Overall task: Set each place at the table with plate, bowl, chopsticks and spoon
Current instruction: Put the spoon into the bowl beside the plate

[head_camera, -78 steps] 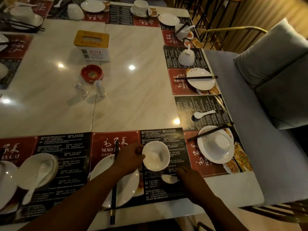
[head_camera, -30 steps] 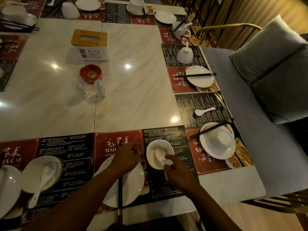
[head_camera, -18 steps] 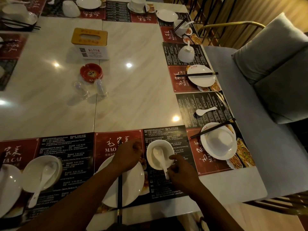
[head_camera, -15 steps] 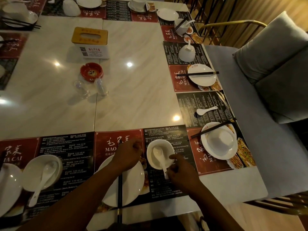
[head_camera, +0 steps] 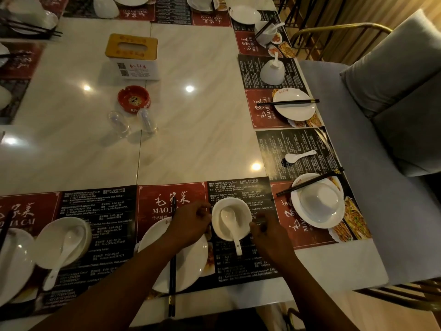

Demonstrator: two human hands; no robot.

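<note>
plate [head_camera: 191, 266]: white, lay flat
bowl [head_camera: 241, 210]: white, upright at plate's 1 o'clock
spoon [head_camera: 229, 222]: in bowl, handle toward 6 o'clock
chopsticks [head_camera: 171, 283]: dark, crossed plate 12-to-6

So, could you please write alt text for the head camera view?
A person's left hand and right hand sit either side of a white bowl holding a spoon, beside a plate with black chopsticks across it. Other settings line the table.

We look through a single wide-angle camera on the head, facing forward and steeply down across the table [head_camera: 202, 139]. Its near edge lies close beneath us, while its far side curves away at the top.
</note>
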